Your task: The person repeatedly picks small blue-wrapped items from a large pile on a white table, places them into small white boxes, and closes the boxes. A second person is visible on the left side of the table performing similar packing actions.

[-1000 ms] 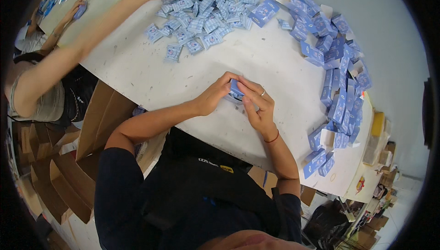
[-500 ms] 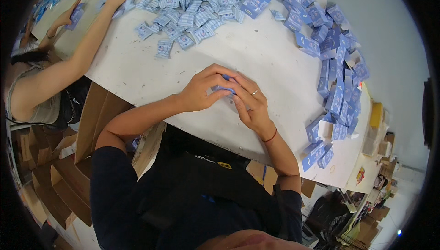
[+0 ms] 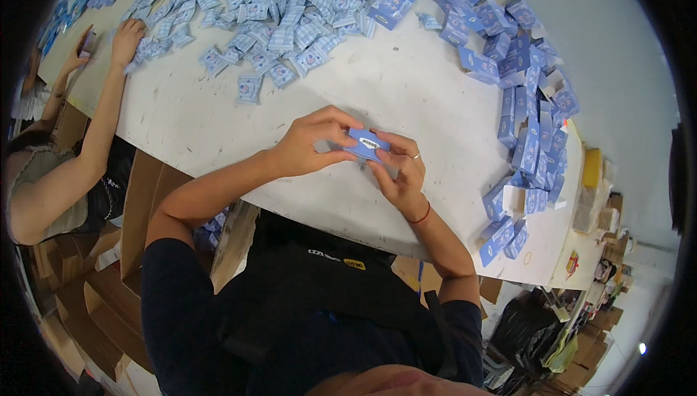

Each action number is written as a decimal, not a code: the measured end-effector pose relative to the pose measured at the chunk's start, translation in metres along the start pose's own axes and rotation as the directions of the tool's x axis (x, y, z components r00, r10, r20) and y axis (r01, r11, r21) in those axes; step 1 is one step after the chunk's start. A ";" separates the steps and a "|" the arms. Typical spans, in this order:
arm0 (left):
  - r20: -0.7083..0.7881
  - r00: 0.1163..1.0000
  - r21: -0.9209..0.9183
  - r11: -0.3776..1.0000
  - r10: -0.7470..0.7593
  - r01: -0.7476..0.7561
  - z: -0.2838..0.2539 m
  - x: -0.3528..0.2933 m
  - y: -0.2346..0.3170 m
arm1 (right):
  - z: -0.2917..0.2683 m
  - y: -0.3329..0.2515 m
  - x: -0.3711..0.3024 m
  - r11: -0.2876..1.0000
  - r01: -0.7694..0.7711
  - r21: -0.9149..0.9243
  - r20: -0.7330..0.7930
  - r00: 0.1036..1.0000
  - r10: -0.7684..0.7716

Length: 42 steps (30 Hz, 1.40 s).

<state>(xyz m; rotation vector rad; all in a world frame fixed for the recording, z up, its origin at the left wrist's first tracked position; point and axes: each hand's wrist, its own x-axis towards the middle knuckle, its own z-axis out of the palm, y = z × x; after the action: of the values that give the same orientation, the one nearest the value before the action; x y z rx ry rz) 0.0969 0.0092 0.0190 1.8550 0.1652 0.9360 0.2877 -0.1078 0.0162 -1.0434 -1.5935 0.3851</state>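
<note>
Between my two hands, just above the white table, is a small blue box [image 3: 368,145] with a closed end facing up. My left hand [image 3: 319,140] pinches its left side between thumb and fingers. The fingers and thumb of my right hand [image 3: 398,169] grip the opposite side; a ring and a red wrist cord show there. Beyond my hands lies a large heap of light-blue checked sachets [image 3: 290,29], the nearest sachet [image 3: 249,88] at its front edge.
Many blue boxes [image 3: 531,148], some with open flaps, curve along the table's right side. On the left a co-worker's arm [image 3: 107,113] reaches to the sachets, and their other hand holds a box. Cardboard cartons [image 3: 109,301] stand below the table [image 3: 218,131] at left.
My fingers have moved apart from over the box, so its printed end now shows. The co-worker's near hand has drawn back leftward along the sachet heap.
</note>
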 end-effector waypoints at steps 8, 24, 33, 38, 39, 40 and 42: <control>0.145 0.984 0.234 0.963 0.101 -0.133 0.011 0.014 0.010 | -0.020 -0.013 0.013 0.961 0.106 -0.257 0.218 0.975 -0.049; -0.045 0.779 0.183 0.761 -0.625 0.622 -0.114 -0.107 0.114 | -0.190 0.149 0.117 0.421 -0.261 -0.869 -0.014 0.862 0.506; -0.125 0.912 -0.102 0.920 -0.390 0.379 -0.035 -0.002 0.004 | 0.013 0.026 0.103 0.860 -0.453 0.234 0.641 0.737 0.213; -0.404 0.828 -0.102 0.919 -0.389 0.382 -0.038 -0.032 0.015 | 0.010 0.129 0.160 0.913 -0.030 -0.407 0.262 0.953 0.148; -0.403 0.816 -0.125 0.908 -0.415 0.400 -0.036 -0.037 0.015 | 0.019 0.134 0.167 0.818 0.148 -0.557 0.253 0.968 -0.003; -0.400 0.804 -0.148 0.897 -0.440 0.417 -0.034 -0.041 0.013 | 0.028 0.137 0.168 0.816 0.073 -0.574 0.258 0.961 0.096; -0.391 0.796 -0.154 0.886 -0.462 0.438 -0.037 -0.045 0.014 | 0.051 0.130 0.168 0.789 -0.073 -0.610 0.264 0.920 0.289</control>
<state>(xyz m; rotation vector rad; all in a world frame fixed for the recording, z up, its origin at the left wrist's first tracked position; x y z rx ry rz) 0.0369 0.0072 0.0138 1.4393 0.8052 0.9679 0.3005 0.1103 0.0109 -1.6972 -1.9999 0.2026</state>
